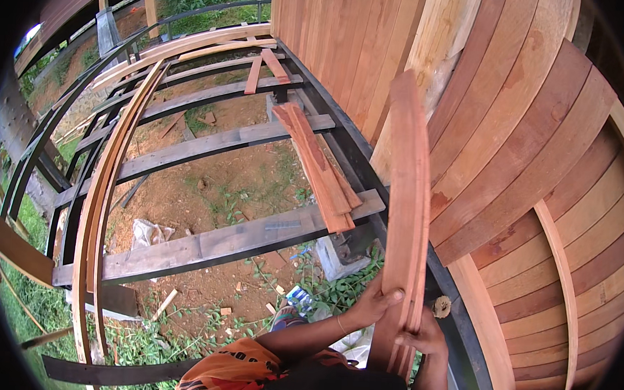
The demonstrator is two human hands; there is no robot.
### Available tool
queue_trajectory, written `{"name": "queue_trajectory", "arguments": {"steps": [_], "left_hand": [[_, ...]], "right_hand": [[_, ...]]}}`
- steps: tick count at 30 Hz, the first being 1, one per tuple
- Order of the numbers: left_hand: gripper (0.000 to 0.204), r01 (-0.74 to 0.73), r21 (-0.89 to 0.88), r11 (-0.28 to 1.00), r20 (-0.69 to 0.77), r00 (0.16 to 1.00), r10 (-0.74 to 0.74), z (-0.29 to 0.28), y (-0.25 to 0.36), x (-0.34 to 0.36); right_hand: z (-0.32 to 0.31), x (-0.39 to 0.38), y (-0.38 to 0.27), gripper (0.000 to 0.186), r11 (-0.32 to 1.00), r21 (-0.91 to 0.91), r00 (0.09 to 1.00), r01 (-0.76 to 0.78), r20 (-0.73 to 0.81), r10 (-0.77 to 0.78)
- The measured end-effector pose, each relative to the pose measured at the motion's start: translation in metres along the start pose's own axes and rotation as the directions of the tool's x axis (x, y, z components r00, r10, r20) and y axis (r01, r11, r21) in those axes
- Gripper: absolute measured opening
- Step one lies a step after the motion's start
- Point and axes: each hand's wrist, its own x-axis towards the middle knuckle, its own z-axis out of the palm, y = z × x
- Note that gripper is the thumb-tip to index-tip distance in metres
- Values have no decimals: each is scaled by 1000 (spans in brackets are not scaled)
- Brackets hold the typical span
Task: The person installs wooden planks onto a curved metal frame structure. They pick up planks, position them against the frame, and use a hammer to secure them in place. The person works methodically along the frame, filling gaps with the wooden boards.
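A few reddish-brown wooden boards [406,200] stand nearly upright in front of me, pressed together face to face. My left hand [371,304] is closed on their left edge, its thumb lying across the front board. Lower down on the right edge, my right hand [425,334] grips the same boards with its thumb on the near side. The boards' lower ends are partly hidden by my clothing. To the left, a loose pile of similar short boards [317,168] lies across two dark joists, apart from both hands.
Dark joists [218,239] span a frame above bare soil and weeds. Long thin strips [108,184] lie across them on the left. A vertical plank wall [347,63] rises ahead; horizontal planks [561,293] cover the right side. A concrete block [337,260] stands beneath the frame.
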Motion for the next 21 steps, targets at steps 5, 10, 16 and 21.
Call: {"name": "queue_trajectory", "arguments": {"steps": [5, 10, 16, 21], "left_hand": [[73, 113, -74, 991, -344, 930, -131, -83, 29, 18], [62, 36, 128, 991, -442, 897, 25, -156, 74, 65], [76, 222, 260, 940, -292, 946, -143, -212, 97, 139], [67, 420, 133, 898, 4, 906, -424, -219, 169, 66]], "right_hand": [[25, 115, 0, 88, 760, -631, 986, 157, 63, -151], [58, 203, -21, 76, 758, -638, 990, -136, -54, 132], [-19, 317, 15, 73, 933, -359, 972, -16, -224, -69], [-31, 437, -32, 67, 472, -842, 925, -260, -358, -129]]}}
